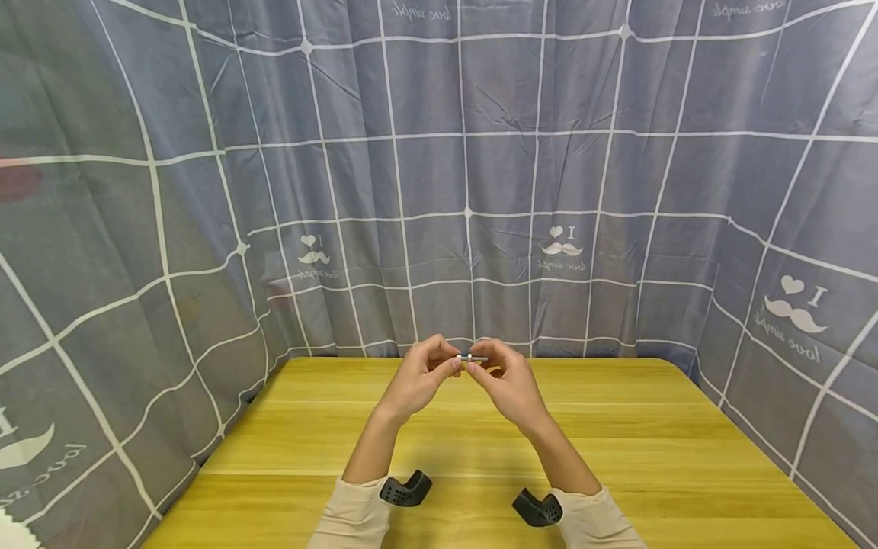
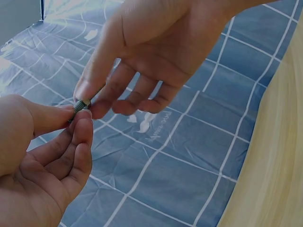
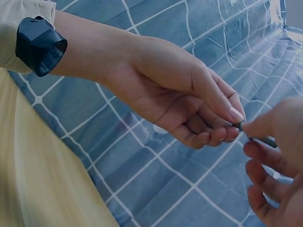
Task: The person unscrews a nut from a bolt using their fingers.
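A small metal bolt (image 1: 482,359) with a nut (image 1: 469,357) on its shank is held between both hands above the far part of the table. My left hand (image 1: 418,377) pinches the bolt's left end between thumb and fingertips. From the other side, my right hand (image 1: 511,383) has thumb and index finger at the nut, with the shank running out past them. The left wrist view shows threads (image 2: 77,107) by the left thumb and the right thumb close against the nut (image 2: 86,102). In the right wrist view, fingertips partly hide the bolt (image 3: 270,141).
Below the hands lies a yellow wood-grain table (image 1: 453,450). A grey curtain (image 1: 425,175) with white grid lines surrounds its back and sides. Black wrist mounts (image 1: 406,489) sit at the ends of both light sleeves (image 1: 353,511).
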